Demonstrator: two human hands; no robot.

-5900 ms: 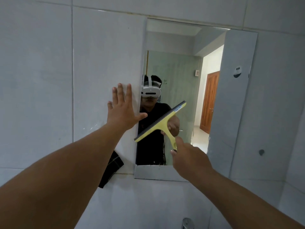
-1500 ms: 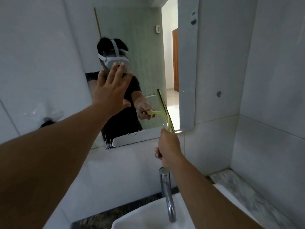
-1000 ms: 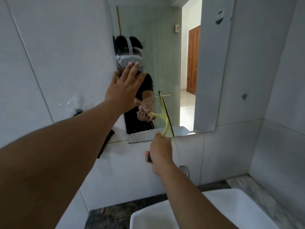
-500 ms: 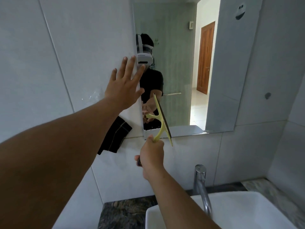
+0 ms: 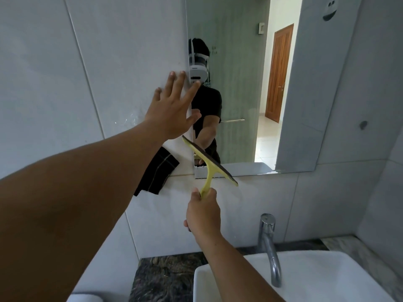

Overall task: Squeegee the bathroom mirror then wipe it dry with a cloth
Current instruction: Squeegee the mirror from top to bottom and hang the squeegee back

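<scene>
The frameless mirror hangs on the tiled wall, upper middle. My right hand grips the handle of a yellow squeegee, whose dark blade lies slanted across the mirror's bottom left corner. My left hand is flat against the mirror's left edge, fingers spread and empty. A dark cloth hangs on the wall just left of the mirror's lower corner, partly behind my left forearm.
A chrome tap stands over a white basin at the bottom right. A dark stone counter runs beside it. The mirror reflects a person with a headset, a glass partition and a wooden door.
The squeegee blade has tilted from nearly upright to slanted and slid down to the mirror's bottom left corner. My left hand stays on the mirror's left edge. The view has shifted left.
</scene>
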